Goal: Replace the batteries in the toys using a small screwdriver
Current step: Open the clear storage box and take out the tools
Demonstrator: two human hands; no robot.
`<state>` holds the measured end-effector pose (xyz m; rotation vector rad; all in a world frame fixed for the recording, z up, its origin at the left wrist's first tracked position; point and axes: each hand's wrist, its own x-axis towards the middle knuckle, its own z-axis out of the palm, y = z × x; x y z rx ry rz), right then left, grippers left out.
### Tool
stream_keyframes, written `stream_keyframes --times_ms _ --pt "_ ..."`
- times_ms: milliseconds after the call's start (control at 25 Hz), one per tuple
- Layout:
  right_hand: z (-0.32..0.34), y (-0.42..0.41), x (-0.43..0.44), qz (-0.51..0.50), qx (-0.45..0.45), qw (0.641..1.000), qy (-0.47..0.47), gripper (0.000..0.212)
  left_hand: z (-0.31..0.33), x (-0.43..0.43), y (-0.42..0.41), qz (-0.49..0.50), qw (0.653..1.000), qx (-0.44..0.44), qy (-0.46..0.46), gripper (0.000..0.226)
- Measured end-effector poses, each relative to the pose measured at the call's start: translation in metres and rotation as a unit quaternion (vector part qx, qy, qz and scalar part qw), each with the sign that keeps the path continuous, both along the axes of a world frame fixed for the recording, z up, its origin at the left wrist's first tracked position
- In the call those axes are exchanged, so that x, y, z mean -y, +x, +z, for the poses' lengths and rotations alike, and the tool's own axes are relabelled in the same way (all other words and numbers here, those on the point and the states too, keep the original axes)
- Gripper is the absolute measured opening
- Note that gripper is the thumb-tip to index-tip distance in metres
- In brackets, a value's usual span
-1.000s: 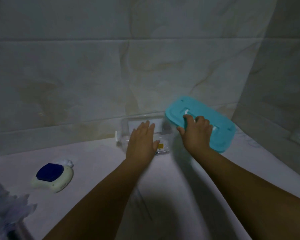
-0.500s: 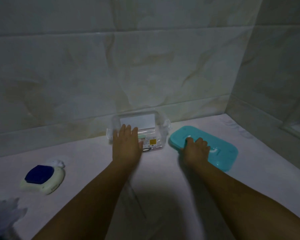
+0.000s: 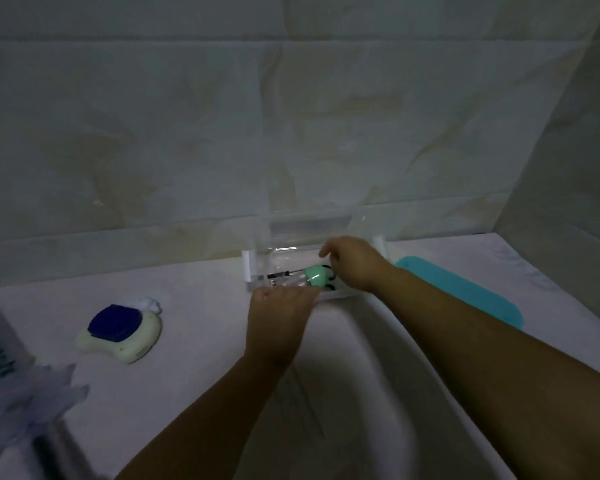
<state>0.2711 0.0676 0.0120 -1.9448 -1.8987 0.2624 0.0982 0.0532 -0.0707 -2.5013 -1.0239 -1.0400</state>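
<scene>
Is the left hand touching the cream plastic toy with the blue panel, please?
Apart: the head view shows bare counter between left hand and toy.

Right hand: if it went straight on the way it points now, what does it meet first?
The mint-green item inside the clear box, directly ahead of the right hand; they may already touch, depth is unclear. Beyond it lies a thin black rod.

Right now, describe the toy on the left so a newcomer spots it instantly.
Start at the pale counter under the tiled wall. Left of the clear box lies the toy. It is cream and rounded with a dark blue top, unlike the teal lid at right.
</scene>
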Motion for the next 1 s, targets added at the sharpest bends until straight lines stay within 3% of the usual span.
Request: stream_keyframes --times_ms 80,280,400,520,640,840,1000 --pt "-0.015 -0.01 -0.014 0.034 0.027 0.992 -0.121 0.043 -0.005 -0.005 -0.003 -0.024 1.0 0.008 0.009 0.019" --pt "-0.023 -0.022 -0.039 0.027 0.131 0.961 -0.24 0.067 -0.007 -0.008 -0.004 -0.061 0.998 0.008 0.004 0.021" --pt "-0.011 -0.034 -0.055 0.043 0.117 0.979 -0.164 0.046 -0.004 -0.009 -0.003 -0.061 0.998 0.016 0.018 0.024" --pt "-0.012 -0.049 -0.073 0.05 0.146 0.983 -0.104 0.025 0.001 -0.009 -0.002 -0.053 0.998 0.004 0.041 0.013" --pt "-0.024 -0.061 -0.083 0.057 0.212 0.967 -0.126 0.024 -0.004 -0.016 -0.004 -0.048 0.997 -0.003 0.058 0.01" --pt "-0.025 -0.07 -0.086 0.101 0.24 0.953 -0.157 0.025 -0.005 -0.018 -0.002 -0.045 0.998 0.009 0.047 0.017" --pt "-0.007 -0.055 -0.084 0.09 0.197 0.959 -0.182 0.031 -0.001 -0.016 -0.002 -0.063 0.996 0.024 0.05 0.01"
